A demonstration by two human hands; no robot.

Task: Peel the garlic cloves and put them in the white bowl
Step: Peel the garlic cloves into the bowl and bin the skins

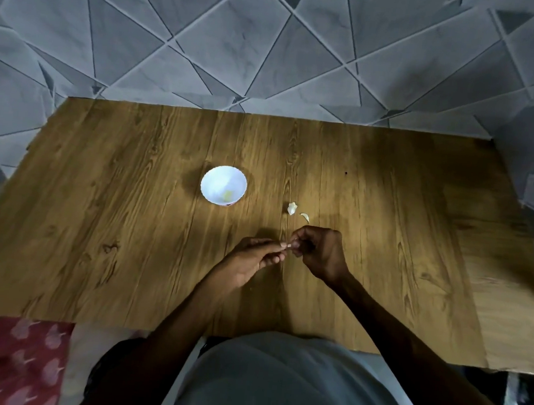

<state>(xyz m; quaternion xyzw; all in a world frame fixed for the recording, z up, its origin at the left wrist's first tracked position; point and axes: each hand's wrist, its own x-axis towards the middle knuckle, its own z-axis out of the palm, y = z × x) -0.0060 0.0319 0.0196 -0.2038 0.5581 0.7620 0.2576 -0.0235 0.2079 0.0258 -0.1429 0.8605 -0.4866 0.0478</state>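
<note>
The small pale thing (285, 245), pinched between the left hand (255, 259) and the right hand (319, 251), is mostly hidden by fingers; it may be a garlic clove. The yellowish speck (228, 195) in the round white bowl (211, 180) is too small to tell. The picture's edges cut off the red flowered cloth (7, 361).

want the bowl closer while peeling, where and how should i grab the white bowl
Probably the near rim of the white bowl, reached from the person's side by the left hand once it frees the garlic clove, thumb inside, fingers outside. It stands upright and open, its wall flaring to a thin rim.
</note>
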